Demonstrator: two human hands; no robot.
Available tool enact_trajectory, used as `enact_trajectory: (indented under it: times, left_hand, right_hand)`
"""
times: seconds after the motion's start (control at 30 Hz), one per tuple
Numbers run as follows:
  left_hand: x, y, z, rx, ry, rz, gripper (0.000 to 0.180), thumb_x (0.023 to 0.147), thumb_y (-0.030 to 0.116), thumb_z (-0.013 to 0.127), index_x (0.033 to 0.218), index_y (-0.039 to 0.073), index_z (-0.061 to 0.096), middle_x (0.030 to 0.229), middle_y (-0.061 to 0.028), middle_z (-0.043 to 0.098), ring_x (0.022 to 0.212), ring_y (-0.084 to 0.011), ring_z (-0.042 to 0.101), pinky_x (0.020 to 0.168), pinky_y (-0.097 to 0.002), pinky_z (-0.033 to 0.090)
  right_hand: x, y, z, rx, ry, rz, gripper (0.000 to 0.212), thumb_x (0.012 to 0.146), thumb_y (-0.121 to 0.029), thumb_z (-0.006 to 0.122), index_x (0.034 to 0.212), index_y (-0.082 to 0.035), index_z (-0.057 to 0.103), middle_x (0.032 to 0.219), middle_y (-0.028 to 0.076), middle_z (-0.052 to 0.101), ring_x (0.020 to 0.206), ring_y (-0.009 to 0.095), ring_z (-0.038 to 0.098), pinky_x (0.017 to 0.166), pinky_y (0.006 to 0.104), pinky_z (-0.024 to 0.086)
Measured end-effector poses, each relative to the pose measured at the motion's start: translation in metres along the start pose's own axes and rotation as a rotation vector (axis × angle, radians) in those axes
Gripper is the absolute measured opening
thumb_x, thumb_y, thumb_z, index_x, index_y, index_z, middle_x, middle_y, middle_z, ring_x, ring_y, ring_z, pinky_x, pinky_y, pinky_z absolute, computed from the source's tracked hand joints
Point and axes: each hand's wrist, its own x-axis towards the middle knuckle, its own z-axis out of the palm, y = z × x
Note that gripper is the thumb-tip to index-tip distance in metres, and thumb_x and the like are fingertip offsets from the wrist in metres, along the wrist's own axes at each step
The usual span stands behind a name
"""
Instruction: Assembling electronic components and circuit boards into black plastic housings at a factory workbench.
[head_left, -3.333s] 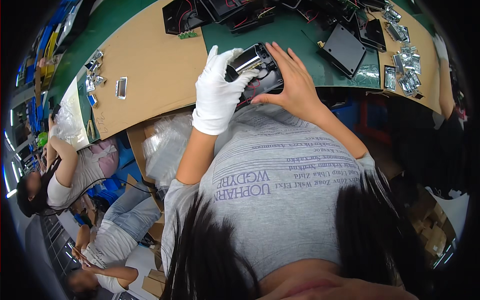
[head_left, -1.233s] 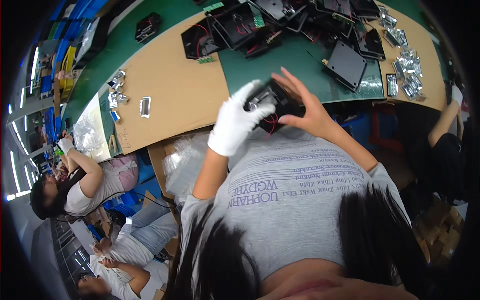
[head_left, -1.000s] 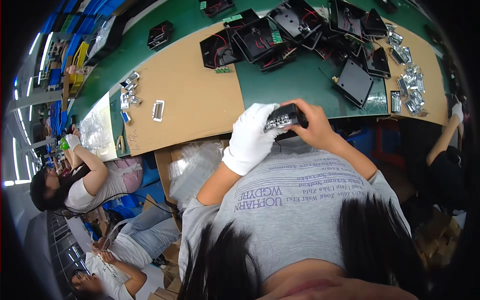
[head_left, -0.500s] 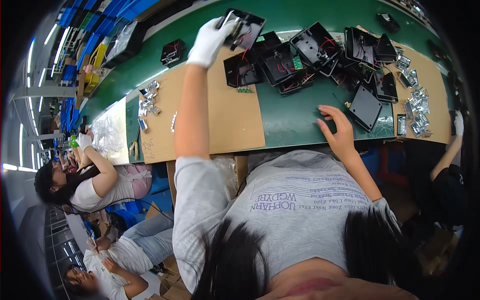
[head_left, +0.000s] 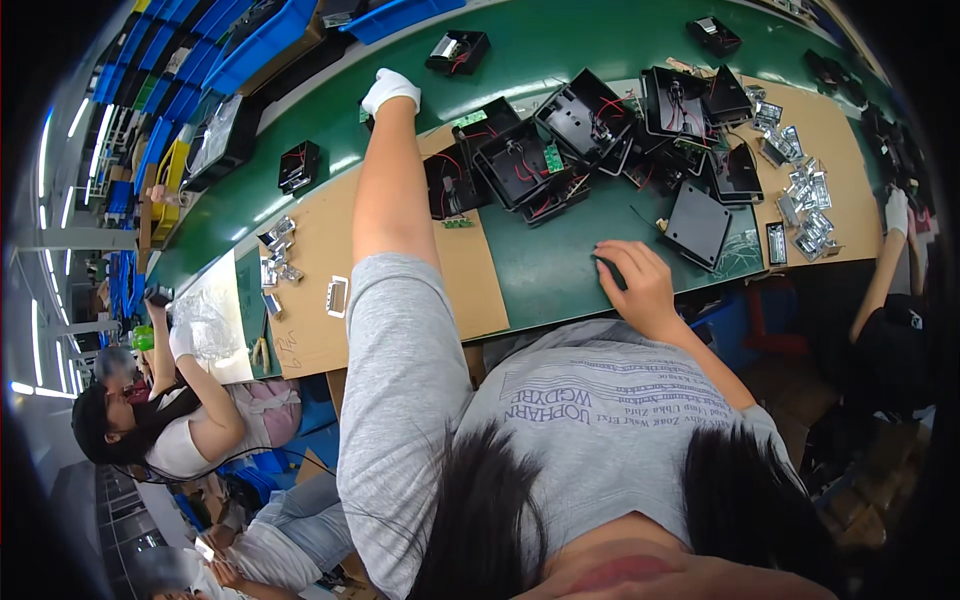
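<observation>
My left hand (head_left: 392, 92), in a white glove, reaches out over the far left of the green table. Its fingers are mostly hidden; a small part of a black plastic case (head_left: 366, 117) with a green edge shows beside them. My bare right hand (head_left: 643, 287) hovers at the near edge, empty, fingers loosely bent and thumb apart. Beyond it lies a pile of open black cases (head_left: 585, 115) with red wires and green circuit boards. A flat black panel (head_left: 697, 226) leans on the pile's near right side.
Single black cases lie at the left (head_left: 298, 167), far middle (head_left: 457, 52) and far right (head_left: 713, 35). Silver metal parts rest on cardboard at left (head_left: 279, 250) and right (head_left: 808, 200). A white frame-like piece (head_left: 337, 297) lies by my left arm. Co-workers sit on both sides.
My left hand has carried the black case away from the pile, to the left. My right hand's fingers have curled in a little. The view has shifted.
</observation>
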Motion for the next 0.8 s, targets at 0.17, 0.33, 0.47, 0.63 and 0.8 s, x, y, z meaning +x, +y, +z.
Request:
enact_trajectory:
  times: [0.17, 0.33, 0.47, 0.63, 0.8]
  left_hand:
    - [-0.05, -0.029, -0.053, -0.203, 0.139, 0.073, 0.048, 0.09, 0.025, 0.067, 0.133, 0.007, 0.061, 0.121, -0.0139, 0.073, 0.109, -0.031, 0.071, 0.095, -0.0407, 0.054]
    - [-0.211, -0.064, -0.103, -0.515, 0.275, 0.393, 0.034, 0.086, 0.014, 0.069, 0.119, 0.009, 0.073, 0.117, -0.009, 0.075, 0.103, -0.0272, 0.071, 0.091, -0.0346, 0.054]
    - [-0.333, -0.083, -0.083, -0.568, 0.245, 1.004, 0.024, 0.074, -0.001, 0.066, 0.096, 0.006, 0.074, 0.099, -0.0052, 0.075, 0.088, -0.0245, 0.069, 0.082, -0.0353, 0.053]
    - [-0.399, -0.078, -0.034, -0.572, 0.154, 1.087, 0.023, 0.072, -0.001, 0.066, 0.092, 0.01, 0.07, 0.097, -0.0006, 0.074, 0.086, -0.0219, 0.068, 0.081, -0.0341, 0.052]
    - [-0.408, -0.067, -0.014, -0.364, 0.168, 1.118, 0.015, 0.079, 0.012, 0.067, 0.094, 0.013, 0.068, 0.1, 0.0023, 0.07, 0.096, -0.019, 0.065, 0.091, -0.035, 0.046]
  right_hand:
    - [-0.003, 0.002, -0.002, 0.013, 0.011, -0.003, 0.023, 0.084, -0.004, 0.07, 0.106, -0.007, 0.069, 0.111, 0.001, 0.072, 0.089, 0.02, 0.066, 0.077, 0.0306, 0.052]
    - [-0.005, 0.012, 0.001, 0.082, 0.025, 0.027, 0.022, 0.084, -0.003, 0.07, 0.106, -0.006, 0.069, 0.111, 0.002, 0.072, 0.088, 0.019, 0.066, 0.076, 0.0302, 0.052]
    - [-0.007, 0.017, -0.004, 0.221, 0.045, 0.092, 0.021, 0.085, -0.003, 0.07, 0.106, -0.006, 0.07, 0.109, 0.003, 0.072, 0.086, 0.018, 0.066, 0.075, 0.0298, 0.052]
    - [0.006, 0.005, -0.021, 0.519, -0.038, 0.269, 0.021, 0.089, -0.001, 0.068, 0.11, -0.002, 0.07, 0.103, 0.006, 0.071, 0.087, 0.017, 0.065, 0.077, 0.0279, 0.052]
    - [0.03, -0.009, -0.031, 0.302, -0.182, 0.147, 0.018, 0.091, -0.008, 0.07, 0.109, -0.006, 0.07, 0.099, 0.003, 0.07, 0.083, 0.016, 0.063, 0.074, 0.0278, 0.051]
